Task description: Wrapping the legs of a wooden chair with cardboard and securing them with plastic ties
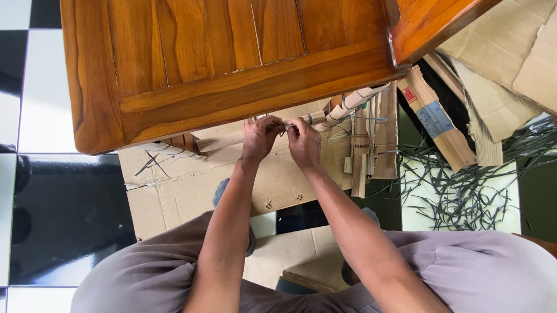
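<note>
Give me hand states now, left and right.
Left hand: closed, pinching a thin strap at the cardboard-wrapped furniture leg.
Right hand: closed, pinching the same strap.

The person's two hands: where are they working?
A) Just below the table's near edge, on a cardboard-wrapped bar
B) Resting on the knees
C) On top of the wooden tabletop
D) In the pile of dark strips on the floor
A: the left hand and right hand meet close together at the cardboard-wrapped bar, just under the edge of the wooden table, away from the dark strips.
</note>
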